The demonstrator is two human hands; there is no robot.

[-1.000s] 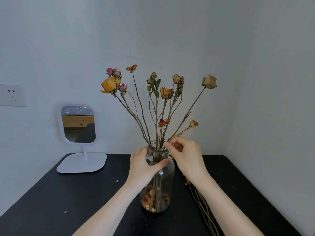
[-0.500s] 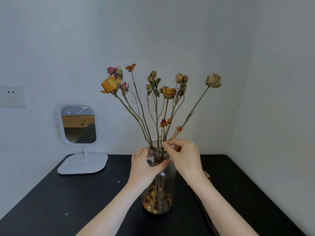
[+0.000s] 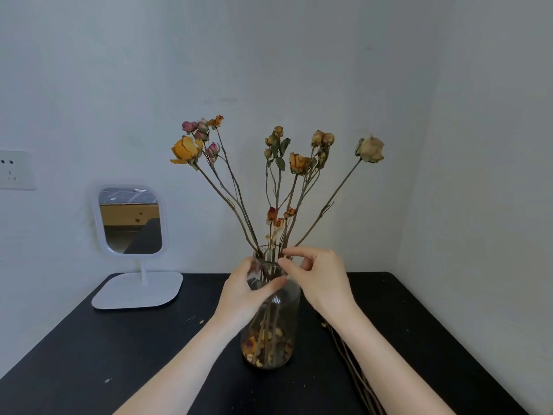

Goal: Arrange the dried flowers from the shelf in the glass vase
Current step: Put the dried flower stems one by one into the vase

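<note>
Glass vase is standing lower centre on the black table, dried flowers fanning upward. Left hand is gripping its neck. Right hand is hovering just right of the rim, fingers curling near the stems; can't tell if it's pinching one.

Mid-table: vase, dried flowers standing in it. Mirror on table, behind-left of vase. Socket on wall, further left. Loose stems on table, right of vase. Left hand round vase neck; right hand at its mouth.
</note>
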